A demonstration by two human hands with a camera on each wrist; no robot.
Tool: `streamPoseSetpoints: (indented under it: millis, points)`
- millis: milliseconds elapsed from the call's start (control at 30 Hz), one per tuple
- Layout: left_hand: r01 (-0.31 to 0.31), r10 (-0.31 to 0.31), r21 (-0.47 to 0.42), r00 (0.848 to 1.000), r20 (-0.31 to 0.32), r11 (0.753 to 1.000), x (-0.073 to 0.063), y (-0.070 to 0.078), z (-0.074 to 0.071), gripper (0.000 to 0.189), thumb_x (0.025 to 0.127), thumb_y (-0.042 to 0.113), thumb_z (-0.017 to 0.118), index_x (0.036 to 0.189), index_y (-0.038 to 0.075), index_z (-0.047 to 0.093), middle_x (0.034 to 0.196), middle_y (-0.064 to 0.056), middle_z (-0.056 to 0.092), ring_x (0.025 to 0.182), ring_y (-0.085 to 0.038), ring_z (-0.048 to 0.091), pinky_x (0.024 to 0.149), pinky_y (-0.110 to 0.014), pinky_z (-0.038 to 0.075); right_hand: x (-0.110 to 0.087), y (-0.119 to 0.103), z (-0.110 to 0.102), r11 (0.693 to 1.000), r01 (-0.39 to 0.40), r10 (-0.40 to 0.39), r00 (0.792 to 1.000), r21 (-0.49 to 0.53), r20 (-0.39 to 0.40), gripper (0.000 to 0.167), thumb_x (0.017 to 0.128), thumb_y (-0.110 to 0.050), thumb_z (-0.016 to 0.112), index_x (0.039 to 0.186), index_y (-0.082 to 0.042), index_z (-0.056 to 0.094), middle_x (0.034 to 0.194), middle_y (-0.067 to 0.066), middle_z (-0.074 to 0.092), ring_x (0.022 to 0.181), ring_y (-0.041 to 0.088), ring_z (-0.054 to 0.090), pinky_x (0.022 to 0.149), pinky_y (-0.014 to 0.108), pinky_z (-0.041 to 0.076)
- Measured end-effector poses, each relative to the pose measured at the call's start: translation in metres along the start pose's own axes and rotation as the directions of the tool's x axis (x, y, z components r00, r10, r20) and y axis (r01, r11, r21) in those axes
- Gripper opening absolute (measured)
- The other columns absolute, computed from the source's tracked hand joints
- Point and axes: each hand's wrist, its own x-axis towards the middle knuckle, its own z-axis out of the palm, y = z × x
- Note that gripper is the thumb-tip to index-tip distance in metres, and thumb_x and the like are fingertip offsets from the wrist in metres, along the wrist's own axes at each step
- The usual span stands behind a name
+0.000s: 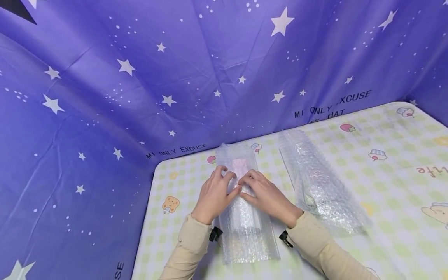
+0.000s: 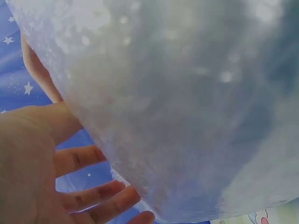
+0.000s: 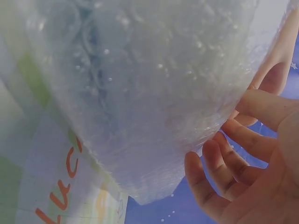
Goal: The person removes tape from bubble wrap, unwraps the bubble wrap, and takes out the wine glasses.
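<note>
A long bubble-wrap package (image 1: 250, 243) lies lengthwise on the table, and a pink end of something inside (image 1: 239, 165) shows through it. The wrap hides the rest of its contents. From the left, my left hand (image 1: 214, 192) touches the package's upper middle with bent fingers and its thumb. Opposite it, my right hand (image 1: 267, 194) rests its fingertips and thumb on the same spot, the two hands nearly meeting. Both wrist views show the cloudy bubble wrap (image 2: 177, 102) filling most of the picture, with spread left fingers (image 2: 100, 198) and curved right fingers (image 3: 233, 163) along its edge.
To the right lies a second bubble-wrapped package (image 1: 320, 186), with something pale green faintly visible inside. A green-and-white checked cover with cartoon prints lies over the table (image 1: 395, 186). Behind and to the left hangs a purple-blue star-patterned curtain (image 1: 196, 70).
</note>
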Motion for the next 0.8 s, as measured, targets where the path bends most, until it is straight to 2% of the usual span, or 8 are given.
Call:
streamPoseSetpoints:
  millis: [233,600,800]
  points:
    - [-0.033,0.033,-0.013,0.999,-0.018,0.999,-0.0001,0.0003,-0.0005,0.017,0.093,0.026,0.067,0.107,0.02,0.073,0.132,-0.012,0.053,0.092,-0.02,0.062,0.064,-0.033,0.054,0.0001,0.0004,0.0009,1.0,0.003,-0.003,1.0,0.022,-0.002,0.022,0.09,-0.019,0.075,0.108,-0.009,0.067,0.111,0.0,0.056,0.103,0.016,0.057,0.087,0.037,0.053]
    - [-0.048,0.047,-0.019,0.998,-0.052,0.999,-0.001,0.0027,0.0012,0.006,0.091,0.021,0.07,0.094,0.018,0.074,0.13,-0.01,0.054,0.093,-0.021,0.062,0.065,-0.034,0.055,0.0008,0.0009,0.0001,1.0,0.004,-0.004,1.0,0.025,-0.004,0.016,0.092,-0.019,0.072,0.104,-0.011,0.067,0.11,-0.001,0.057,0.106,0.018,0.054,0.09,0.038,0.051]
    - [-0.068,0.067,-0.005,0.994,-0.092,0.998,-0.0014,0.0026,0.0033,0.003,0.088,0.021,0.074,0.089,0.018,0.072,0.127,-0.01,0.056,0.091,-0.021,0.062,0.064,-0.033,0.054,0.0012,0.0028,-0.0005,1.0,0.009,-0.009,1.0,0.008,-0.019,0.014,0.093,-0.018,0.07,0.104,-0.01,0.067,0.109,-0.001,0.057,0.105,0.018,0.054,0.089,0.038,0.051]
